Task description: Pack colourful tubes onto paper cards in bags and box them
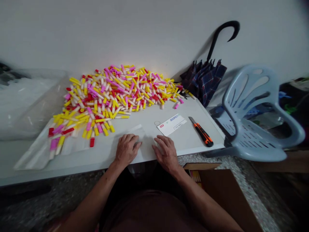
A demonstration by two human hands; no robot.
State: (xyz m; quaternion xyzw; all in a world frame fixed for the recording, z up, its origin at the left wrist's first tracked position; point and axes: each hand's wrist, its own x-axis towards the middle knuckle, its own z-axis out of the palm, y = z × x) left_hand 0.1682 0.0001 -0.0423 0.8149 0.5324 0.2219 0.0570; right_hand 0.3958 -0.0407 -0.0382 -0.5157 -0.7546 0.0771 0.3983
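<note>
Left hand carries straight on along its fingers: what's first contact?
Probably the thin clear plastic lying flat just past the left hand's fingertips. If the hand is high enough to clear it, the pile of coloured tubes beyond. Hand height is unclear from this view.

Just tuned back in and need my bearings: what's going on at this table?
A person rests their left hand and right hand apart at the near edge of the table. Neither seems to grip anything, though a thin clear film seems to lie between them. Beyond is a loose heap of colored tubes. A white card and a cutter lie to the right.
</note>
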